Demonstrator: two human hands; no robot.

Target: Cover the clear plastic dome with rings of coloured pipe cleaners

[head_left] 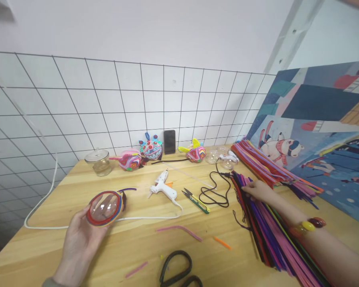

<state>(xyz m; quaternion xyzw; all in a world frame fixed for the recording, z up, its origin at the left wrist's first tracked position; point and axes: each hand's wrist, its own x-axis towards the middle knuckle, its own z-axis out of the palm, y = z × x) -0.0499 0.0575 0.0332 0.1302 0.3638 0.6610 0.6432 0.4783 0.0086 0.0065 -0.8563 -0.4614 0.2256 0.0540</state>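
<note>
Through my head feed, the wooden table (149, 255) reaches past the lower frame, so its front edge is out of my sight. A thick bundle of fuzzy strips (275, 239) slants along the table's right side, under the right forearm. The right hand (259, 190) has its fingertips drawn together at the bundle's upper end; I can't tell whether they pinch one strip, several or none. A careless pull there could drag neighbours out or fan the pile, since the strips lie loose and crossed.

The left hand (83, 237) cups the clear ball (104, 209) near the table's left edge, fingers curled around its strip-wound rim. Smooth plastic on a one-sided hold could slip, I reckon, or the winding could be squeezed out of line.

The white glue gun (164, 186) lies mid-table, pointing to the back edge. Its white cord (149, 218) runs behind the left hand, so a snagged wrist might tug it. I can't see whether it's hot. Toward the front, the black scissors (187, 275) could catch a sleeve.
</note>
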